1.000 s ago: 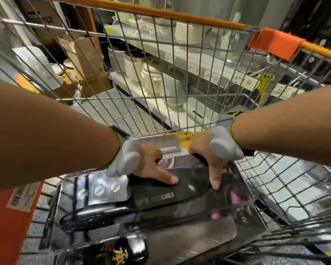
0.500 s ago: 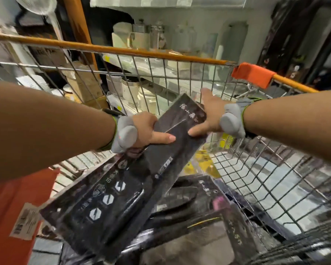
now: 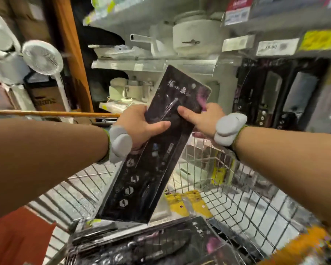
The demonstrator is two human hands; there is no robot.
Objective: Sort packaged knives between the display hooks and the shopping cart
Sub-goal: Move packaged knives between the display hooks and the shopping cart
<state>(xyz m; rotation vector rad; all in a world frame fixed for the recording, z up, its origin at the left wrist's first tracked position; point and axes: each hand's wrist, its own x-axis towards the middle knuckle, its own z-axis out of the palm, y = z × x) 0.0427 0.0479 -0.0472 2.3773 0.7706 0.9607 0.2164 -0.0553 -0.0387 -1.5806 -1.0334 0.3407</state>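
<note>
Hands: left hand (image 3: 141,124) and right hand (image 3: 202,117) grip one black knife package (image 3: 153,159), frame centre; two yellow packages (image 3: 187,205) in cart (image 3: 237,207).

Grey wrist pads (image 3: 120,144), green-edged bands

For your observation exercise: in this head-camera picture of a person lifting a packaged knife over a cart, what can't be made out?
- Fingers of both hands: behind the black knife package.
- Display hooks: head view, lost in blur among the hanging knives.
- Price labels: too blurred to read.
- Packages in the cart: cut off by the bottom edge.
</note>
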